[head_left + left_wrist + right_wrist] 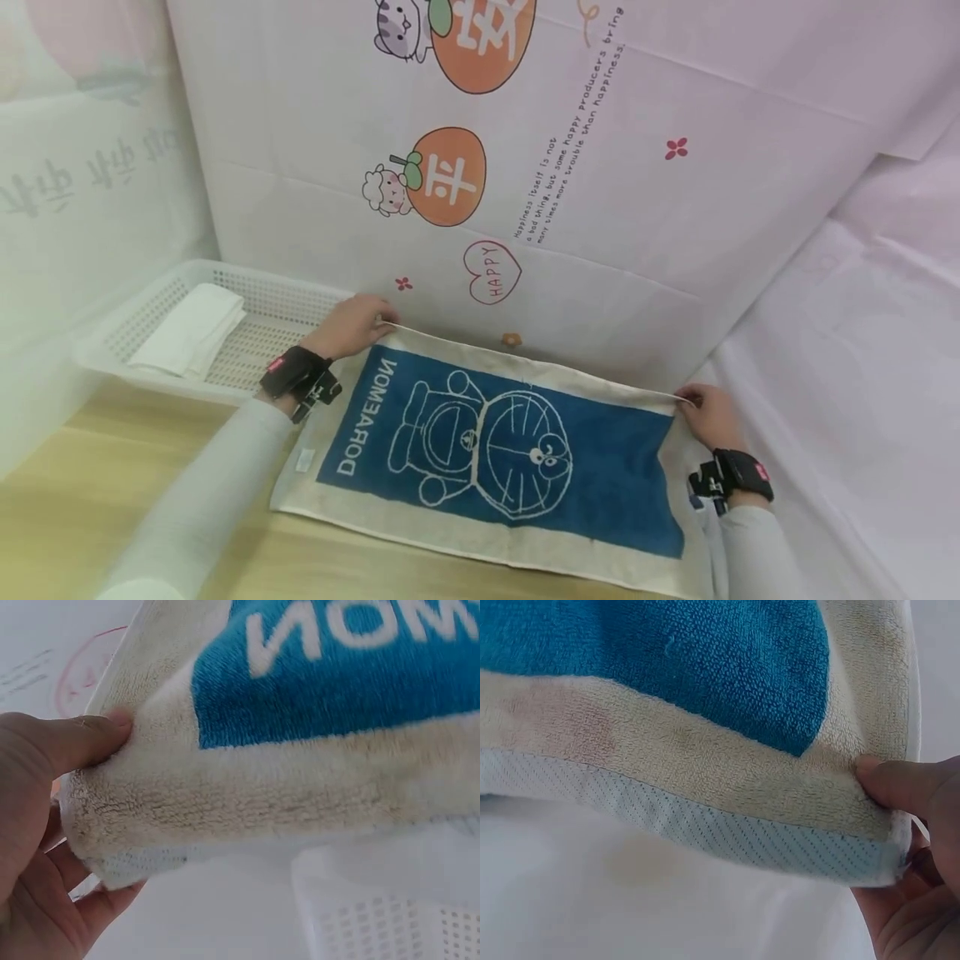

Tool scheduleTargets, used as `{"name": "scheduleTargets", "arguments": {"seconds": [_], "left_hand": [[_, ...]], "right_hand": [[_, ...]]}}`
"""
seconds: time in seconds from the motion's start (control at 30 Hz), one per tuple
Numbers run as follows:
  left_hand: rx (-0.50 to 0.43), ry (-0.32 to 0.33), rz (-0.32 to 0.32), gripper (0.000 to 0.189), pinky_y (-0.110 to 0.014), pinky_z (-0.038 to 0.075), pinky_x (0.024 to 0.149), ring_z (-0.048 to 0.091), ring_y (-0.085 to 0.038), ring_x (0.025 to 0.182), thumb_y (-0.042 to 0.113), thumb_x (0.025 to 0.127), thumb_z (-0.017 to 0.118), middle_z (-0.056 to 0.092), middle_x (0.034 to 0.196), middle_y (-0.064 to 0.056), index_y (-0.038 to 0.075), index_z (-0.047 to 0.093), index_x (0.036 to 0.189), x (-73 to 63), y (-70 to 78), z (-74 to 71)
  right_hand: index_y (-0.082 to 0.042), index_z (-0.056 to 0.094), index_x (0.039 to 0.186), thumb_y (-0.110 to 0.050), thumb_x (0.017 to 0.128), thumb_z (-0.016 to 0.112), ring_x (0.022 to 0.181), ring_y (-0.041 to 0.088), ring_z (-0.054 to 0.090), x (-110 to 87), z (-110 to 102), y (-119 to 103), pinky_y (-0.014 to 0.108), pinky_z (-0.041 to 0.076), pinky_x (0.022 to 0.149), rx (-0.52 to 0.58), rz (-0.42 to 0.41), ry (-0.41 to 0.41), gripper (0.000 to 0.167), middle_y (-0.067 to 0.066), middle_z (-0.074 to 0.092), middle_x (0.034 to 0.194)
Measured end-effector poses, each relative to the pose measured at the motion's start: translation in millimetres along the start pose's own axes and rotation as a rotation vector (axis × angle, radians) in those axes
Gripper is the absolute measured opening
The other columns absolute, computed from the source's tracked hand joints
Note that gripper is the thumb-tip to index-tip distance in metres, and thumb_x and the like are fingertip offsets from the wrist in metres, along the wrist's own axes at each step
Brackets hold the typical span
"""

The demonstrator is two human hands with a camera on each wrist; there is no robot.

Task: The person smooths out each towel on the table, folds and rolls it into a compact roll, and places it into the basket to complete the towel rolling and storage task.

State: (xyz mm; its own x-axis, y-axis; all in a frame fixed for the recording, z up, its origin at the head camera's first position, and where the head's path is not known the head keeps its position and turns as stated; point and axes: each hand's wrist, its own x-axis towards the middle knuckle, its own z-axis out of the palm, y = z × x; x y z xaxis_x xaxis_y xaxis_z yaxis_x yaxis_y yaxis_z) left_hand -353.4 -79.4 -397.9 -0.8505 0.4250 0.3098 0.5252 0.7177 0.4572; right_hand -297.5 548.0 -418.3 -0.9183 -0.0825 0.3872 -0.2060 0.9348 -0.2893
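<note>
A blue towel [510, 450] with a cream border and a white cartoon outline lies flat on the wooden table [90, 492]. My left hand [352, 327] pinches its far left corner, thumb on top of the cream edge [187, 802] in the left wrist view. At the far right corner my right hand [708, 414] pinches the border [727, 780], thumb above and fingers beneath. The far edge is lifted slightly and stretched taut between both hands. Black bands with cameras sit on both wrists.
A white perforated basket [292, 292] stands at the back left and holds a folded white cloth [191, 329]. A printed sheet [525, 167] with cartoon oranges and text hangs behind the towel. Pale pink cloth [847, 350] covers the right side.
</note>
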Motion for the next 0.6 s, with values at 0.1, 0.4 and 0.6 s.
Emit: {"name": "scheduleTargets", "arguments": {"seconds": [0.1,0.4,0.6], "left_hand": [[-0.025,0.017,0.006,0.014,-0.043,0.056,0.086,0.066,-0.023,0.096,0.013,0.094,0.071,0.072,0.102,-0.005,0.01,0.075,0.107,-16.7,5.2,-1.1],[-0.081,-0.097,-0.005,0.022,-0.043,0.057,0.088,0.065,-0.02,0.098,-0.001,0.088,0.071,0.068,0.101,0.001,0.013,0.073,0.104,-108.6,1.3,52.7],[-0.061,0.057,0.047,0.025,-0.042,0.058,0.083,0.066,-0.022,0.093,-0.01,0.082,0.07,0.065,0.095,0.003,0.015,0.071,0.089,-142.3,-4.0,54.4]], "right_hand": [[0.004,0.072,0.101,0.001,0.091,0.066,0.081,0.033,0.064,-18.3,-8,-6,0.035,0.048,0.064,-0.01,0.039,0.044,0.012,0.023,0.07,0.094],[0.006,0.071,0.103,0.015,0.08,0.064,0.085,0.029,0.064,-92.0,5,-22,0.025,0.05,0.064,0.009,0.123,-0.043,0.026,0.02,0.071,0.095],[0.005,0.07,0.101,0.019,0.078,0.061,0.088,0.035,0.066,-133.3,-5,-38,0.035,0.054,0.069,-0.029,0.148,0.083,0.028,0.021,0.07,0.096]]}}
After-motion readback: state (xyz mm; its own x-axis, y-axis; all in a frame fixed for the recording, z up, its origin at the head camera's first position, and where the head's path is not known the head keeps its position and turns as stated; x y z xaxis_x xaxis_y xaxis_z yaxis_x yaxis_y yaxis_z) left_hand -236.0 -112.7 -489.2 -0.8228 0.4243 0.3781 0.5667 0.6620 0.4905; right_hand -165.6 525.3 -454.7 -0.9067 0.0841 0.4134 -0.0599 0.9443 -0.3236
